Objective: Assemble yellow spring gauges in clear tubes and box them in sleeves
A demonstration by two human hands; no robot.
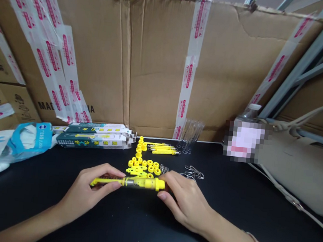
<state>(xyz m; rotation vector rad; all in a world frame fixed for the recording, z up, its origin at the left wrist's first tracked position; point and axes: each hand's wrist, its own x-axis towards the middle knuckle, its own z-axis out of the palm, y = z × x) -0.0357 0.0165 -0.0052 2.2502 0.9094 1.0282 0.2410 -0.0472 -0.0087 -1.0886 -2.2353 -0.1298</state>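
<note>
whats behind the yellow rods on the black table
Behind the yellow rods stand clear tubes, and behind those is a taped cardboard sheet. The cardboard hides whatever lies further back.

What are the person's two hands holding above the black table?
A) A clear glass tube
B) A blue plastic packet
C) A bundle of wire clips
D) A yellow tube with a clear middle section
D: the left hand and the right hand grip opposite ends of the yellow tube with a clear middle section.
</note>
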